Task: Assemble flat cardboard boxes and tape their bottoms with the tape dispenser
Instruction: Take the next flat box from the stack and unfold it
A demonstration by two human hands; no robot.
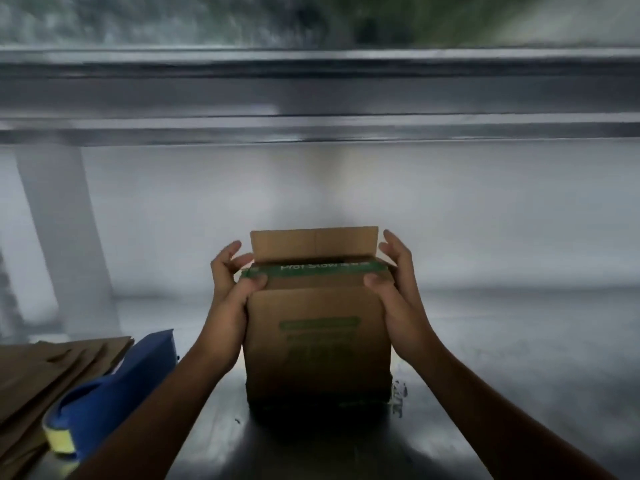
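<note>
1. A box (318,341) stands upright on the steel tabletop (502,348), near the middle of its near edge, with its open top facing up
2. The box's far flap (313,244) stands up; a green band (311,270) with white lettering, too blurred to read, runs across the top opening just below that flap
3. The near face of the box carries green print, also too blurred to read
4. The left hand (230,285) grips the box's top left corner: the thumb lies over the near top edge and the fingers curl round the left side by the green band
5. The right hand (396,292) holds the top right corner: the thumb hooks over the near top edge, the palm lies against the right side, and the fingers rise fairly straight beside the far flap
6. Both forearms reach in from the near edge, one on each side of the box
7. A blue dispenser (117,379) lies towards the near left corner of the tabletop, well apart from the box, with its pale yellow tape roll (59,441) at the nearer end
8. A stack of flat boxes (48,372) lies at the left edge, partly under the dispenser
9. Behind the tabletop stands a steel back wall with a steel shelf (311,129) above; a post (62,237) comes down from the shelf at the far left
</note>
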